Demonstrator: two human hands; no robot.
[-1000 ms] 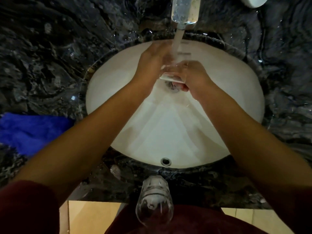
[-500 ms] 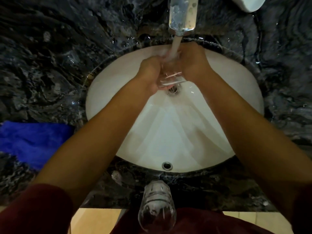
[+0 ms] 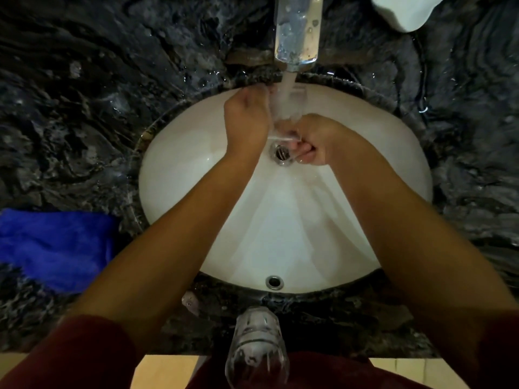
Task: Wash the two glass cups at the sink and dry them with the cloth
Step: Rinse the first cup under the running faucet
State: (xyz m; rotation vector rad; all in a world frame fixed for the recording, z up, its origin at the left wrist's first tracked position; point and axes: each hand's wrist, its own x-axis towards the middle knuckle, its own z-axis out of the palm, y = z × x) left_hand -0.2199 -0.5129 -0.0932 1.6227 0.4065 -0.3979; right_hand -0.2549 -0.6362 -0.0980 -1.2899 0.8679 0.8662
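A clear glass cup point(image 3: 285, 113) is held under the running water from the tap point(image 3: 297, 32), over the white sink point(image 3: 196, 169). My left hand point(image 3: 247, 119) grips the cup's left side. My right hand point(image 3: 314, 141) has its fingers curled around the cup's lower end, just above the drain point(image 3: 280, 154). The cup is blurred by water and partly hidden by both hands. A second glass cup point(image 3: 257, 349) stands on the counter's front edge, close to my body. A blue cloth point(image 3: 56, 245) lies on the counter at the left.
Dark marbled stone counter point(image 3: 84, 108) surrounds the sink and is wet with droplets. A white object point(image 3: 407, 9) sits at the back right corner. The overflow hole point(image 3: 273, 282) is at the sink's near wall.
My right hand has dropped from the cup's upper right side to its lower end near the drain. My left hand has shifted slightly up toward the tap. The water keeps running.
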